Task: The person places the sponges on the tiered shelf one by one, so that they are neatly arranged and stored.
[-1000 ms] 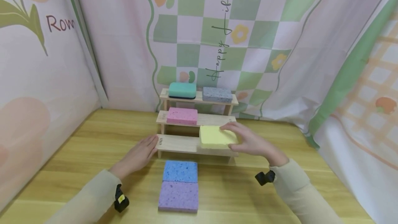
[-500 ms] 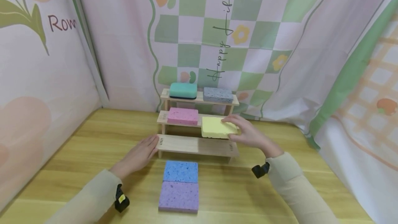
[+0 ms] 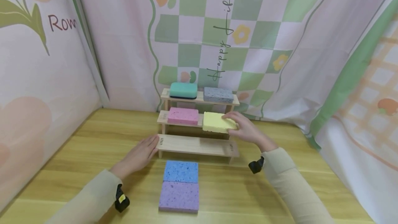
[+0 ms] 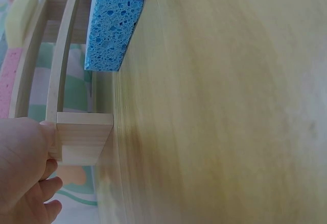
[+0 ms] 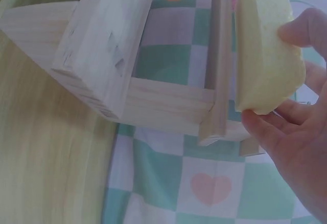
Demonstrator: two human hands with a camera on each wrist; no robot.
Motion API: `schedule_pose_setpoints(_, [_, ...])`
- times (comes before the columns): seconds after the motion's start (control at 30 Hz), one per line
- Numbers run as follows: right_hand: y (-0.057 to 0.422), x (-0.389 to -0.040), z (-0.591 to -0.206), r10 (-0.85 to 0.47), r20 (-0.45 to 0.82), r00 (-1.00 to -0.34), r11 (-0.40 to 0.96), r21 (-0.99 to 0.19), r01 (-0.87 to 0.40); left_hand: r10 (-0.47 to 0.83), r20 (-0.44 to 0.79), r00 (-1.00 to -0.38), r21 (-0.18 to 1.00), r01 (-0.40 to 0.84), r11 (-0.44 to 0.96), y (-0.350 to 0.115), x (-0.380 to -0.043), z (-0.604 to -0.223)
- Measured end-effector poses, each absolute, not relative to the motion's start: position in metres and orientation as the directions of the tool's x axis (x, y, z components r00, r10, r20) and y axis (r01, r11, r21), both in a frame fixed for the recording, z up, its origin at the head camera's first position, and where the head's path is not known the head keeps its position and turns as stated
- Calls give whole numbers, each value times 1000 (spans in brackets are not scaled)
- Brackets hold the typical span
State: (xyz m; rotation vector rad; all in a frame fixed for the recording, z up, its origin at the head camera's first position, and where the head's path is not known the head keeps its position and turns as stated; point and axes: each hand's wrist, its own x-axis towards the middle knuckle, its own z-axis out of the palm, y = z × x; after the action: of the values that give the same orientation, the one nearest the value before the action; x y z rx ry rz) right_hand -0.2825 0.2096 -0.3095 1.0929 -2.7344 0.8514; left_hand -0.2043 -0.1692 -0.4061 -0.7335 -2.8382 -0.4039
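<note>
My right hand pinches a pale yellow sponge by its right end, thumb and fingers on opposite faces. The sponge overlaps the right part of the middle step of a small wooden three-tier rack. In the right wrist view the yellow sponge stands close over that step. To its left a pink sponge lies on the same step. My left hand touches the left end of the lowest step with its fingers held together; the left wrist view shows my left hand at the board's end.
A teal sponge and a grey-blue speckled sponge lie on the top step. In front of the rack, a blue sponge and a purple sponge lie edge to edge on the wooden table. A checked curtain hangs behind.
My right hand has carried the yellow sponge up and back, from over the lowest step to the right part of the middle step. My left hand stays at the rack's left end.
</note>
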Motion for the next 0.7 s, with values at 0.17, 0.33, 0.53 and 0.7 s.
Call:
schedule_pose_setpoints(0.17, [210,-288,-313,-593,248,-766,612,-480,-629,449,239,-861,211,498,841,-169,-205,-406])
schedule_pose_setpoints(0.33, [211,-292,-317,-589,232,-774,624,-479,-618,450,242,-860,208,499,841,-170,-204,-406])
schedule_pose_setpoints(0.53, [210,-295,-318,-569,215,-793,652,-469,-596,446,241,-862,216,496,841,-170,-205,-407])
schedule_pose_setpoints(0.7, [209,-296,-319,-560,210,-802,663,-466,-585,442,236,-865,220,491,843,-169,-205,-407])
